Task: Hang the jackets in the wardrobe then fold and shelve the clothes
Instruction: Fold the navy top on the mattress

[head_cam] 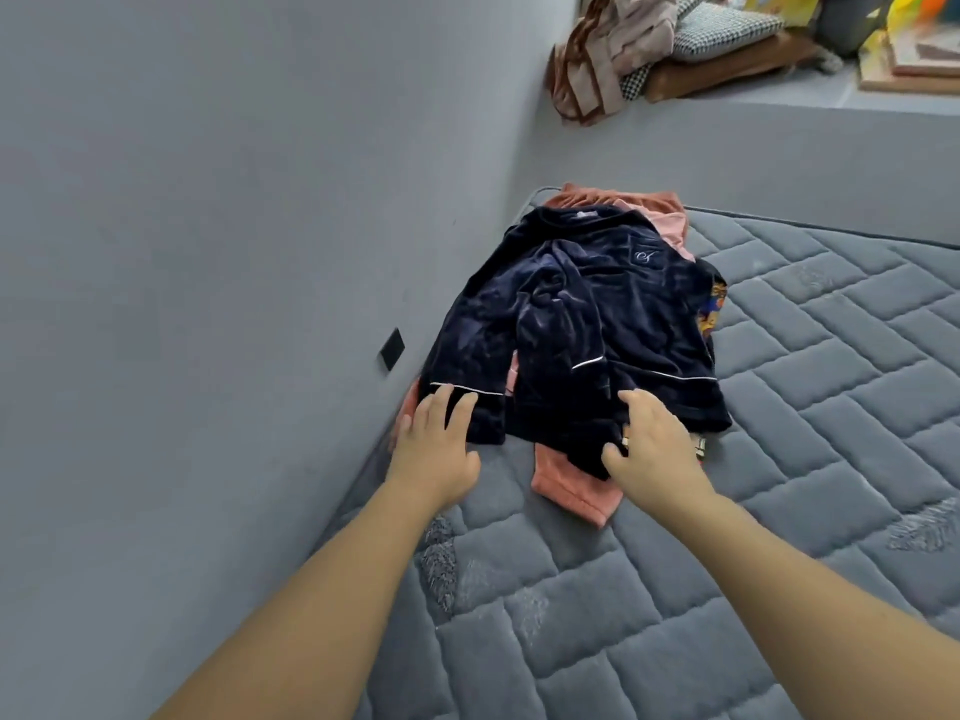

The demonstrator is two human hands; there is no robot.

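Both hands lie on the near hem of the navy velvet pyjama top [571,324]: the left hand [434,449] rests flat, fingers straight, on the left cuff, while the right hand [652,444] curls its thumb and fingers round the hem. That top sits on pink clothes [571,485] on the grey quilted mattress [779,459], beside the left wall. To fold well, I'd first smooth the crumpled sleeve flat, then square the hem
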